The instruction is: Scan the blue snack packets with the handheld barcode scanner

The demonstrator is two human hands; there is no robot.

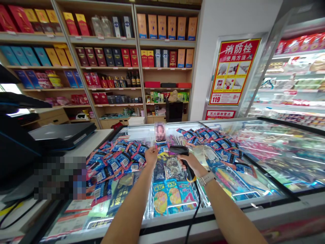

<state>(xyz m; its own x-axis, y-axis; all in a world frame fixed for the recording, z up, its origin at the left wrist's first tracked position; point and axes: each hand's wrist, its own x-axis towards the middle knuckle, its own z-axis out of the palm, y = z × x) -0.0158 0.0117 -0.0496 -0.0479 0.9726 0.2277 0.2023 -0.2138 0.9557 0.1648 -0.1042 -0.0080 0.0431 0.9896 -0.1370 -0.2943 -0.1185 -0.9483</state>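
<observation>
My right hand (191,162) is wrapped round the handle of a black barcode scanner (179,149), whose head points left and whose cable runs down toward me. My left hand (151,155) pinches the left edge of a small blue and pink packet (163,148) with a barcode on it. The scanner's head is close beside that packet. Many similar packets lie on the freezer's glass lid in a left pile (124,160) and a right pile (215,139). A phone (160,133) with a lit screen is propped just behind the held packet.
Under the freezer lid (274,184) are baskets of bagged ice creams (167,196). A counter with a flat black device (62,134) stands at my left. Shelves of boxed bottles (106,57) line the back wall, and a lit display fridge (297,78) stands at the right.
</observation>
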